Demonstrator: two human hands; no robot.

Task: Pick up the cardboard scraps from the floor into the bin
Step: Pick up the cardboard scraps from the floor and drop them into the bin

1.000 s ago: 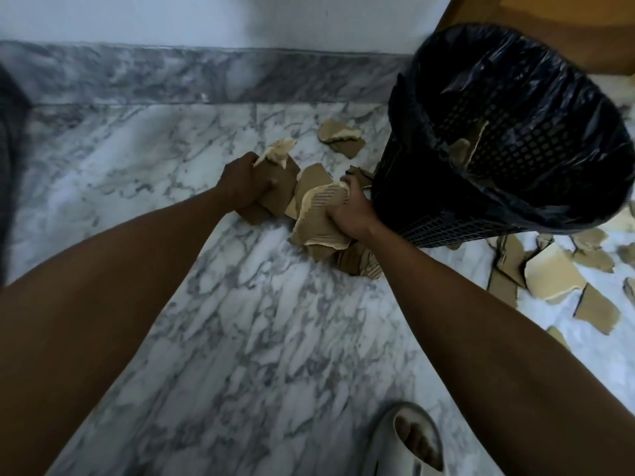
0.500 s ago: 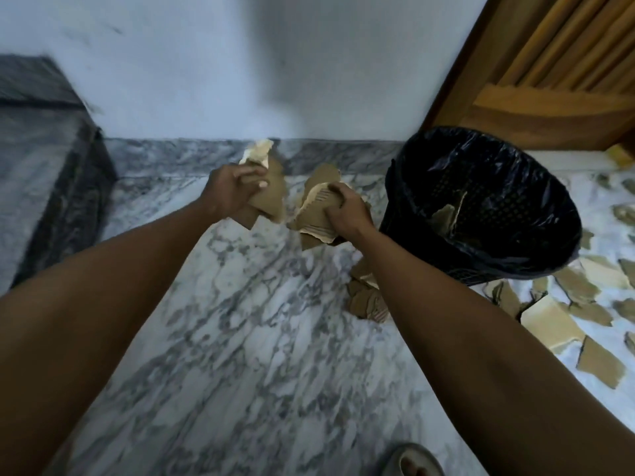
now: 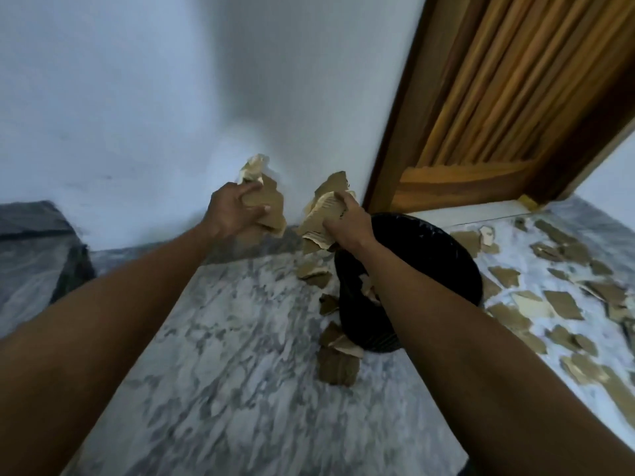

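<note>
Both hands are raised with fingers curled tight round a bundle of cardboard scraps: the left hand (image 3: pixel 233 211) grips its bundle (image 3: pixel 266 204), the right hand (image 3: pixel 347 225) grips its own (image 3: pixel 323 214). The bin (image 3: pixel 429 269) lies just below and right of the right fingers, so that hand is nearer; the left must cross rightward
</note>
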